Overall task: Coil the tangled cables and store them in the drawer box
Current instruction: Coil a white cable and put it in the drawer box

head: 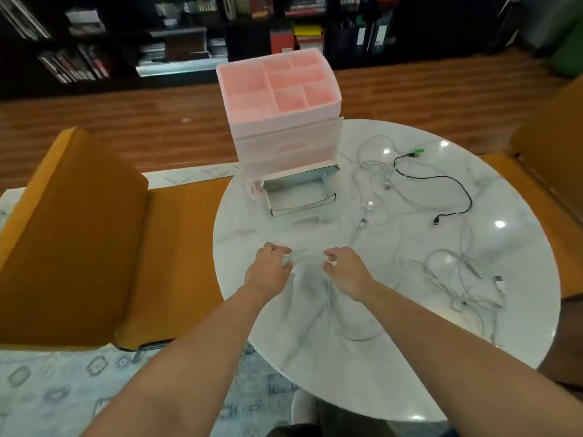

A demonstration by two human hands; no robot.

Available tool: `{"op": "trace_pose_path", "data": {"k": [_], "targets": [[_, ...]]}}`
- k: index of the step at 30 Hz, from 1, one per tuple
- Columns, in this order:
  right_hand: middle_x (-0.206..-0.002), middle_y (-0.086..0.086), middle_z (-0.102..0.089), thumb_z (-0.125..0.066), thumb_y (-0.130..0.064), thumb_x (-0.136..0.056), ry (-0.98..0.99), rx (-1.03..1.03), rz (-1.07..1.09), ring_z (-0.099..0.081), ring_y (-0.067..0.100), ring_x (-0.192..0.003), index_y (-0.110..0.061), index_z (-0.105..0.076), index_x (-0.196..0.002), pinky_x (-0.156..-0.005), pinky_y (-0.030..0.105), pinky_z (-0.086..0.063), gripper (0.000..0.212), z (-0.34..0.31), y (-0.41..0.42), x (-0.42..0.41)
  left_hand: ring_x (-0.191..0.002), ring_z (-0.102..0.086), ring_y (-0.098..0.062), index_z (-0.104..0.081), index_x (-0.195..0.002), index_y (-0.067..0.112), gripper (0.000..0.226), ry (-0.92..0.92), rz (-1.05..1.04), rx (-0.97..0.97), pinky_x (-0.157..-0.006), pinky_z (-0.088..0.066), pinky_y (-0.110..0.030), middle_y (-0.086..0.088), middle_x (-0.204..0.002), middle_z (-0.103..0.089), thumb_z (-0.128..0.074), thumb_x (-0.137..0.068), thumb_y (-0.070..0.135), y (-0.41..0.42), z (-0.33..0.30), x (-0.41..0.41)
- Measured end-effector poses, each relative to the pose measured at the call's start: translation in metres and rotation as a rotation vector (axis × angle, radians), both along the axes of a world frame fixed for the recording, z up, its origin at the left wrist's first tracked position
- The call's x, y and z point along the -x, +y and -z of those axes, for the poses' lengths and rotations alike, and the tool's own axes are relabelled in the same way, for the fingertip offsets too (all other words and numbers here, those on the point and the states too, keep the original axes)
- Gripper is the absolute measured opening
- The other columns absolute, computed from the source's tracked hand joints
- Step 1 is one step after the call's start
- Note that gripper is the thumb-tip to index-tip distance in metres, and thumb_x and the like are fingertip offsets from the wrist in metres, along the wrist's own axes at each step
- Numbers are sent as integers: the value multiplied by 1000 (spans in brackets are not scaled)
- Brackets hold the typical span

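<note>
I see both hands, left hand (268, 269) and right hand (345, 268), fingers curled, pinching a thin white cable (304, 254) on the round marble counter (362, 373), just before the pink plastic drawer box (284, 121).

Light falls from overhead: small bright spots of glare dot the glossy marble bench (394, 357), at its far right, its right side and its near edge. The middle of the picture is evenly lit, with only faint soft shadows under the forearms. The shelves (126, 42) at the back are dim and murky. The whole picture is slightly soft, and the wide lens bends the floor (126, 121) lines and the edges outward.
</note>
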State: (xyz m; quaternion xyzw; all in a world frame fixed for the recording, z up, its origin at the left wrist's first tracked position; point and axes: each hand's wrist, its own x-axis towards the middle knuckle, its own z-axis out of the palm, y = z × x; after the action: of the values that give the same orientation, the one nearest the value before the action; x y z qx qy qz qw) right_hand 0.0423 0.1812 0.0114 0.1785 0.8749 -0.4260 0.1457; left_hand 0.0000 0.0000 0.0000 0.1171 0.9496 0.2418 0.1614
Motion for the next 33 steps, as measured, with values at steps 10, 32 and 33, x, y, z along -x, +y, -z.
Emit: {"op": "trace_pose_path", "data": {"k": [10,32,33], "targets": [[-103,14,-56,-53,-26,-92,-63,-66,-115,-49,35,-111,-26,-58,-80,-91,34,-39,13,16,3,18,-117,-41,-19,-68,-116,15,33,58,-77,32,-94,-44,-33,-4,-120,-51,-49,-100,36,14,18,7],[-67,1,-48,-67,-32,-91,251,361,178,-44,13,-46,-20,-73,-96,-43,23,-40,14,-79,76,31,-66,-52,-11,-61,-109,8,31,-584,-354,-1162,-82,-54,-27,3,-68,-47,-42,-103,32,78,-92,-9],[-65,-1,-47,-69,-33,-89,255,352,196,-42,12,-49,-20,-72,-94,-46,23,-39,15,-80,78,31,-67,-50,-11,-60,-116,8,30,-625,-351,-1205,-80,-53,-25,3,-70,-47,-43,-103,29,78,-95,-8]]}}
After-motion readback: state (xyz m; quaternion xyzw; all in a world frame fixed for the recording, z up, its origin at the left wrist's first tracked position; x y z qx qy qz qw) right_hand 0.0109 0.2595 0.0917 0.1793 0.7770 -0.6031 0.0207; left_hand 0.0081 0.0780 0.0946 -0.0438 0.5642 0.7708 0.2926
